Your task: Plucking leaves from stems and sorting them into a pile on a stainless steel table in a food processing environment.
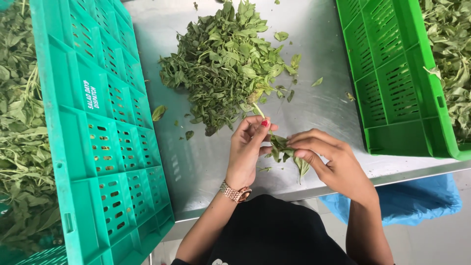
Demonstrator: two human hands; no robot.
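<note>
My left hand (248,149), with a gold watch at the wrist, pinches the pale stem of a leafy green sprig (282,149) just above the steel table (206,162). Against it, my right hand (326,157) grips the sprig's leaves between thumb and fingers. A few leaves hang down below my right fingers. Just beyond both hands lies a large pile of loose green leaves (225,64).
A teal slatted crate (98,132) full of leafy stems stands at the left, overhanging the table edge. A bright green crate (397,83) holding more stems sits at the right. Stray leaves dot the table. A blue bag (417,198) hangs under the table's front edge.
</note>
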